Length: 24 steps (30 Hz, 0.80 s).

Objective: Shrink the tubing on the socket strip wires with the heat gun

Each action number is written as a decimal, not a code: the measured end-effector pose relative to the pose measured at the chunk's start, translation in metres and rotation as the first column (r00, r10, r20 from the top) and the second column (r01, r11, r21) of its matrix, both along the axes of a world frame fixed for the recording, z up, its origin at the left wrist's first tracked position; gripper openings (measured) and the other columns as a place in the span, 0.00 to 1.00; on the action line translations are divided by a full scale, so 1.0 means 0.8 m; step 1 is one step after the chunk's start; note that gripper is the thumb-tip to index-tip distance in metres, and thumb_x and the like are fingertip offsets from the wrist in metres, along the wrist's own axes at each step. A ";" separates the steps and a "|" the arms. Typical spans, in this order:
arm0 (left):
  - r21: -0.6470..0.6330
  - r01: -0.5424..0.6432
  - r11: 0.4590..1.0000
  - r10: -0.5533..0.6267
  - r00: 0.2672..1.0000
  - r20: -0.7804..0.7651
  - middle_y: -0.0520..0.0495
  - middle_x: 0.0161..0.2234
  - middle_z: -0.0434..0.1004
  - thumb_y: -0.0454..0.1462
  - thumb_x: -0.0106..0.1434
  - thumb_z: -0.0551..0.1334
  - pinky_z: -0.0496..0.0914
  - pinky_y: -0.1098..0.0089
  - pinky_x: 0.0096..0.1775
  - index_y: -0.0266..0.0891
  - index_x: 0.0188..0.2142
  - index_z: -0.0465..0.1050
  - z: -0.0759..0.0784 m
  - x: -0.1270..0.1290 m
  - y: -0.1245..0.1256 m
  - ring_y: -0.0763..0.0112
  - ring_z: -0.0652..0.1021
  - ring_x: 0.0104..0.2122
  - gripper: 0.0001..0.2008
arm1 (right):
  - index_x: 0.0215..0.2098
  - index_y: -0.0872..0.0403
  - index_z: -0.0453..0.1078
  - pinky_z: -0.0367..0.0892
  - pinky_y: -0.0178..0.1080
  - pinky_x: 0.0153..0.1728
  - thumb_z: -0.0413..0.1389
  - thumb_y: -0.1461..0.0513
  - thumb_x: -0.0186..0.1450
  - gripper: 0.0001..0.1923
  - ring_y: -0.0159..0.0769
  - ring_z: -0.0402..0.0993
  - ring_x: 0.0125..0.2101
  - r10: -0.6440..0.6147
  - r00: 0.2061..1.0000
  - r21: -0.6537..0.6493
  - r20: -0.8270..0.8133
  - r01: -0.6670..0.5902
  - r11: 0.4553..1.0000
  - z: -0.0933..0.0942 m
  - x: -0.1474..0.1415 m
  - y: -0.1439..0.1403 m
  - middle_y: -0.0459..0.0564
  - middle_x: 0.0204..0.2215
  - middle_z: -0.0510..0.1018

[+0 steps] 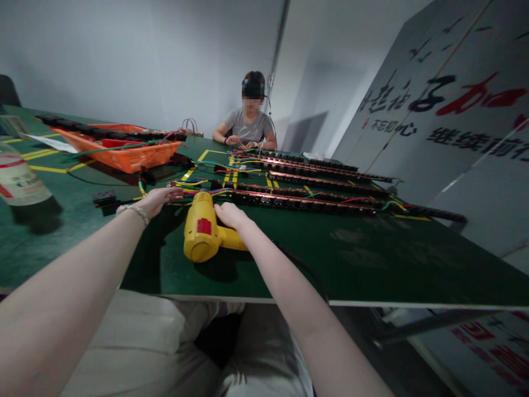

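Item: yellow heat gun [204,232], lying on its side near the front edge of the green table [351,259]. Our right hand [230,215] rests on it where the body meets the handle, fingers curled over the top; we cannot tell how firmly it grips. Our left hand [159,199], fingers extended and holding nothing, touches the coloured wires [194,184] beside the nozzle.

Risk: the nozzle points at the wires and the black power strips [306,193]; if hot, it could scorch insulation or our left fingers.

Obscured: the nozzle tip and any switch; the gun's cord is partly hidden by our forearm. Opposite, a seated person [248,124] works, hands indistinct.
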<state>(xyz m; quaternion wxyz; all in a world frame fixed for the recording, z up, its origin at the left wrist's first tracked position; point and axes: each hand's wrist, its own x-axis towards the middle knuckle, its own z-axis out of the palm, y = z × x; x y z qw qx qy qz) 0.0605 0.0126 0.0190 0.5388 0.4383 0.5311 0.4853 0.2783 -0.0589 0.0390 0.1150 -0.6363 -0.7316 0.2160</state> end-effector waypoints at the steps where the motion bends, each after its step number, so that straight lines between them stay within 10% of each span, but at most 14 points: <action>1: -0.013 0.010 1.000 -0.010 1.000 0.005 0.44 0.33 0.81 0.31 0.63 0.56 0.66 0.71 0.52 0.33 0.32 0.75 0.001 -0.001 0.000 0.69 0.78 0.42 0.09 | 0.52 0.61 0.72 0.65 0.48 0.53 0.38 0.53 0.71 0.28 0.52 0.70 0.54 -0.018 1.000 0.005 0.002 0.018 1.000 0.001 0.007 0.000 0.64 0.55 0.73; 13: 0.021 0.207 0.978 -0.205 0.975 -0.082 0.36 0.51 0.76 0.39 0.68 0.50 0.61 0.64 0.59 0.33 0.39 0.75 -0.013 -0.027 0.016 0.60 0.73 0.55 0.16 | 0.53 0.60 0.72 0.64 0.49 0.53 0.35 0.49 0.71 0.33 0.52 0.70 0.54 -0.150 0.988 0.037 0.021 0.149 0.988 0.001 0.048 -0.004 0.63 0.54 0.74; 24: 0.004 0.222 0.975 -0.221 0.975 -0.035 0.39 0.45 0.80 0.38 0.69 0.50 0.63 0.65 0.57 0.33 0.39 0.76 -0.008 -0.026 0.013 0.62 0.74 0.53 0.16 | 0.55 0.61 0.71 0.63 0.50 0.54 0.27 0.41 0.69 0.43 0.53 0.69 0.55 -0.134 0.990 0.003 0.031 0.134 0.991 0.006 0.007 -0.011 0.64 0.54 0.73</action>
